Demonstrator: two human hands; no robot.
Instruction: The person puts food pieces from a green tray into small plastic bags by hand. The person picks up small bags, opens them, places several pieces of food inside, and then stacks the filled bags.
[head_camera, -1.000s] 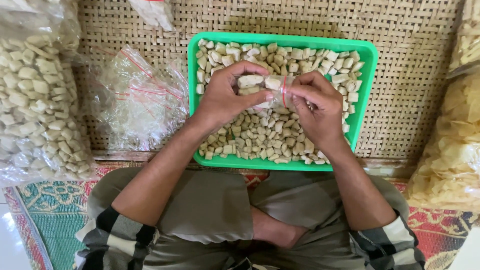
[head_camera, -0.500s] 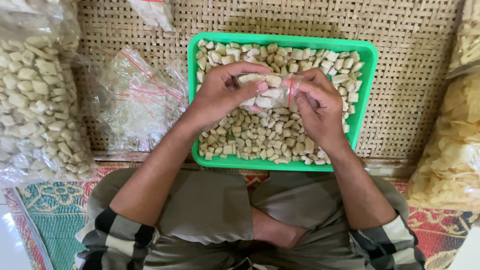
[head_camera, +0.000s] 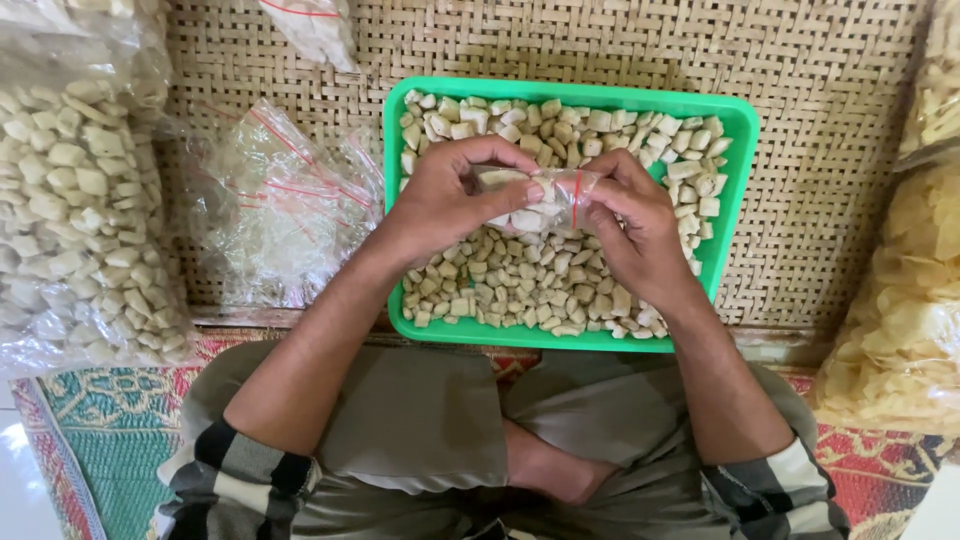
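Note:
A green plastic tray (head_camera: 742, 150) rests on a woven mat and holds several pale, square cracker pieces (head_camera: 520, 290). Above the tray's middle, my left hand (head_camera: 450, 195) and my right hand (head_camera: 635, 225) grip a small clear plastic bag (head_camera: 545, 195) with a red strip near its mouth. The bag is filled with the same pale pieces. My left fingers pinch its left part, and my right fingers pinch the end by the red strip. Both hands hover over the pieces in the tray.
A large clear sack of pale pieces (head_camera: 70, 210) stands at the left. A pile of empty small bags with red strips (head_camera: 275, 205) lies beside the tray. Sacks of yellowish chips (head_camera: 905, 310) fill the right. My crossed legs (head_camera: 500, 450) sit below the tray.
Both hands shifted slightly on the small bag, turning it and working at its red-striped end. The tray and sacks stayed where they were.

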